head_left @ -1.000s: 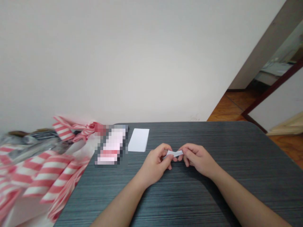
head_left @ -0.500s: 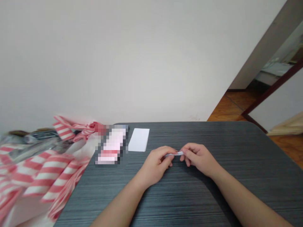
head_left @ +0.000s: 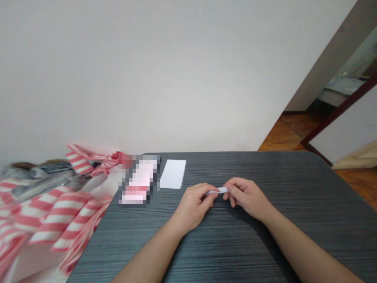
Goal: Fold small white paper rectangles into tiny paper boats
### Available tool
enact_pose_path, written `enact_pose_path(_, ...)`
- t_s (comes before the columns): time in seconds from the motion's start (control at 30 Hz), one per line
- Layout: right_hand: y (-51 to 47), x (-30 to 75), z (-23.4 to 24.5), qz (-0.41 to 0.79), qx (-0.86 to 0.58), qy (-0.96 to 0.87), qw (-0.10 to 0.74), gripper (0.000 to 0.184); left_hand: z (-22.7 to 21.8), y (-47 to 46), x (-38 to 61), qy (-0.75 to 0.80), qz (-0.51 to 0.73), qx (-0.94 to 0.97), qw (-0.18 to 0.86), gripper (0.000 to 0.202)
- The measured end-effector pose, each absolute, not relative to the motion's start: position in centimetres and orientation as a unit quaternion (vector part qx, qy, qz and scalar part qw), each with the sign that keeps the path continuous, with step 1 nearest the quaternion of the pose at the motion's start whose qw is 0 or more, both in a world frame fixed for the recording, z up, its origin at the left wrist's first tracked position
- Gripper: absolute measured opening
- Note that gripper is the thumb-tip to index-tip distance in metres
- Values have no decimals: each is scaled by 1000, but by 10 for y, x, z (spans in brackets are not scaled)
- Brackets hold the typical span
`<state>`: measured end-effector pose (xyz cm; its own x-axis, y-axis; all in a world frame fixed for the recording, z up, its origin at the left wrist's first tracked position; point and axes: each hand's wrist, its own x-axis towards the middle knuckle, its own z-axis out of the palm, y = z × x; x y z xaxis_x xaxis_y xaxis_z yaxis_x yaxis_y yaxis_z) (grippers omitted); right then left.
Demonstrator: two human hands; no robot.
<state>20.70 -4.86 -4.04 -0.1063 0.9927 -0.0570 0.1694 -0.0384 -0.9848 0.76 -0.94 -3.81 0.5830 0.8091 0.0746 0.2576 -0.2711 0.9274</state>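
A narrow strip of white paper (head_left: 222, 190) stretches between my two hands, low over the dark table (head_left: 229, 255). My left hand (head_left: 198, 204) pinches its left end between thumb and fingers. At the other end, my right hand (head_left: 244, 196) grips it with thumb and forefinger, the remaining fingers curled beneath. Parts of the strip are hidden behind my fingers, so I cannot tell how it is folded. Beyond my left hand lies a stack of white paper sheets (head_left: 173, 174), flat on the tabletop.
A pixelated flat object, pink and white with a dark border (head_left: 140, 181), lies left of the stack. Red-and-white striped cloth (head_left: 61, 214) is heaped beside the table's left edge. A pale wall (head_left: 176, 78) rises behind the table; a wooden floor (head_left: 282, 131) shows at right.
Slightly more of the white strip shows between my fingers, its face tilted more toward me. Both hands have barely moved; the stack and cloth are the same.
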Motion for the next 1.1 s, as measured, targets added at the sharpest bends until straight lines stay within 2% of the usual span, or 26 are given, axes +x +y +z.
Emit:
enact_pose_path(0.13, -53, 207, -44, 461, -521, -557, 453, 17, -41, -9, 8, 396, 302, 714, 492, 22)
enact_pose_path(0.3, -56, 209, -35, 295, -515, -698, 401, 17, -42, -8, 8, 403, 296, 705, 503, 22)
enact_pose_path(0.4, -55, 209, -30, 246, -489, -737, 396, 22, -44, -8, 9, 404, 301, 693, 515, 24)
enact_pose_path(0.67, -53, 209, -34, 242, -488, -747, 382, 26, -45, -8, 8, 404, 305, 687, 521, 24)
enact_pose_path(1.1, -51, 211, -37, 264, -488, -738, 383, 20, -43, -9, 9, 382, 333, 701, 501, 17)
